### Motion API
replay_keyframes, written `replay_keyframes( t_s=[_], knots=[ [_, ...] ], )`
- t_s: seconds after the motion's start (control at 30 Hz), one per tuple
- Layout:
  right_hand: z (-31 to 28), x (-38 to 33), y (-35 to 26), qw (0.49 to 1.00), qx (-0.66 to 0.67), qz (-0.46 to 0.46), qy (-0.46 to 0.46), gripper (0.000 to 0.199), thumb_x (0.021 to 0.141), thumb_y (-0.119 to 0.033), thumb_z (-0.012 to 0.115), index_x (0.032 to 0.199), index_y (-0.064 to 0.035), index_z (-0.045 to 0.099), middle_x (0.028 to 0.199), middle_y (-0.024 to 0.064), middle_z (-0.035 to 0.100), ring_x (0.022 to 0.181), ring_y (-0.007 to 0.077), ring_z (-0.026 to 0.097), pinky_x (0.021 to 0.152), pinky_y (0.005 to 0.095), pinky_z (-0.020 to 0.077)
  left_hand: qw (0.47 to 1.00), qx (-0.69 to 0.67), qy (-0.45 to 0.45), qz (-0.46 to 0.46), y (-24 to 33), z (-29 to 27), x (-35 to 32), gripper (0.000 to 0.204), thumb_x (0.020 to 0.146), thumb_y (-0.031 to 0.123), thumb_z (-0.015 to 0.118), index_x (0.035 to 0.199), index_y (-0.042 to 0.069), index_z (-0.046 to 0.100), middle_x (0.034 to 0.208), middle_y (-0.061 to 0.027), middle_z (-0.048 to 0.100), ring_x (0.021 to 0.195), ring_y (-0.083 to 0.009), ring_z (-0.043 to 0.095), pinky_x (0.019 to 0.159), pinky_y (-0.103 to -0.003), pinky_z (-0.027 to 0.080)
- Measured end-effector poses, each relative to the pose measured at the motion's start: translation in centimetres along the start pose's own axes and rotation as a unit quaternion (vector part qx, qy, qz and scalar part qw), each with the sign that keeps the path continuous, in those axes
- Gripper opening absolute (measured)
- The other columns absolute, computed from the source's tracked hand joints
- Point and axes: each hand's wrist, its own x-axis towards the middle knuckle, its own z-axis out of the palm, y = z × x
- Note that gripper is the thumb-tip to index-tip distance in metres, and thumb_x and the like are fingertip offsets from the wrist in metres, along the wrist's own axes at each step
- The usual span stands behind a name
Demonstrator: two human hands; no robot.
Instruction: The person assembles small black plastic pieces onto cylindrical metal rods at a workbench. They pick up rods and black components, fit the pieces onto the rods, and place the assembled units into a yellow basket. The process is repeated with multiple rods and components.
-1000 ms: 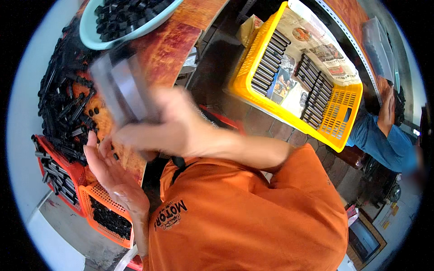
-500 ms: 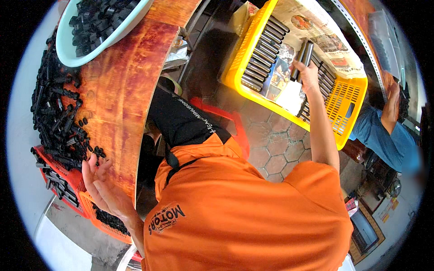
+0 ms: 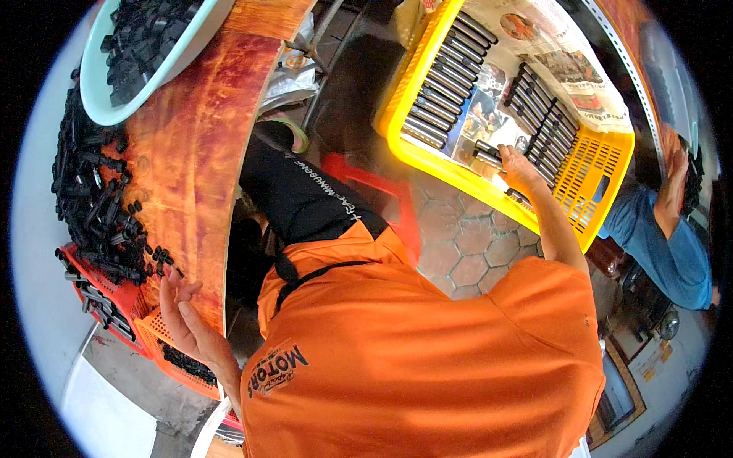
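Note:
My right hand (image 3: 523, 169) reaches into a yellow plastic basket (image 3: 452, 177), its fingers closed at the end of short, shiny dark tubes (image 3: 487, 153) low near the basket's near side. Similar tubes (image 3: 447, 84) lie in a tidy row along the left wall, and more tubes (image 3: 544, 118) fill rows on the right. Printed newspaper (image 3: 561, 53) lines the basket. My left hand (image 3: 187, 317) rests at the table's edge with fingers apart, holding nothing I can see. Small black rings (image 3: 162, 256) lie just beyond its fingertips.
The reddish wooden table (image 3: 198, 145) carries a heap of black plastic parts (image 3: 95, 198) and a pale green basin (image 3: 95, 72) of black pieces. Red (image 3: 126, 301) and orange baskets (image 3: 164, 340) stand at left. A co-worker's blue sleeve (image 3: 657, 244) shows at right; a red stool (image 3: 382, 187) is below.
My right hand has lowered the tubes from the basket's middle toward its near side, tipping them flatter. My left hand has barely moved. The view has shifted slightly.

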Motion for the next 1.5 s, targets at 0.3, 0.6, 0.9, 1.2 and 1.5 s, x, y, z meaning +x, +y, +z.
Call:
replay_keyframes(
  t_s=[0.3, 0.6, 0.9, 1.2, 1.5],
  knots=[
    [6.9, 1.4, 3.0, 0.994, 0.014, 0.018, -0.104, 0.039, 0.087, -0.019, 0.06, 0.116, -0.0022, 0.041, 0.115, 0.0252, 0.054, 0.1, 0.0399, 0.062, 0.08, 0.0473, 0.0506, 0.999, 0.008, -0.02, -0.026, 0.0, 0.8, -0.2, 0.04, 0.101, 0.015, 0.043, 0.137, -0.002, 0.043, 0.134, -0.0158, 0.052, 0.096, -0.0199, 0.058, 0.093, -0.034, 0.043],
    [6.4, 1.1, 2.5, 0.988, -0.086, 0.037, -0.124, 0.033, 0.089, -0.014, 0.057, 0.118, -0.0042, 0.045, 0.112, 0.0211, 0.06, 0.095, 0.0379, 0.065, 0.076, 0.0458, 0.0542, 0.996, 0.073, -0.047, -0.036, -1.3, 0.3, -0.8, 0.036, 0.099, 0.01, 0.045, 0.133, -0.001, 0.047, 0.13, -0.013, 0.054, 0.095, -0.0179, 0.058, 0.088, -0.03, 0.045],
    [0.7, 1.8, 0.3, 0.977, -0.126, 0.098, -0.139, 0.045, 0.085, -0.02, 0.06, 0.127, -0.0062, 0.05, 0.123, 0.0173, 0.06, 0.111, 0.033, 0.06, 0.09, 0.0453, 0.0509, 0.991, 0.13, -0.017, 0.014, -2.3, -1.6, -1.4, 0.033, 0.092, 0.001, 0.05, 0.123, -0.002, 0.058, 0.123, -0.0149, 0.056, 0.096, -0.0194, 0.061, 0.085, -0.03, 0.048],
    [-8.9, 3.6, -9.0, 0.848, 0.236, -0.046, 0.473, 0.027, 0.097, -0.024, 0.054, 0.09, 0.0003, 0.061, 0.064, 0.0093, 0.056, 0.056, 0.0241, 0.049, 0.056, 0.0366, 0.0412, 0.991, 0.099, -0.046, 0.074, -2.9, -4.3, -1.7, 0.023, 0.086, 0.0, 0.062, 0.108, -0.006, 0.06, 0.107, -0.0203, 0.061, 0.095, -0.0326, 0.063, 0.08, -0.034, 0.051],
    [-21.0, -1.4, -36.4, 0.823, 0.215, -0.349, 0.392, 0.012, 0.089, -0.003, 0.06, 0.099, 0.0015, 0.065, 0.086, 0.0154, 0.068, 0.072, 0.0218, 0.064, 0.065, 0.0311, 0.0501, 0.995, 0.038, -0.021, 0.088, -5.2, -7.7, -3.5, 0.021, 0.088, 0.004, 0.061, 0.106, -0.005, 0.063, 0.106, -0.0192, 0.063, 0.093, -0.0328, 0.064, 0.081, -0.036, 0.052]
  ],
)
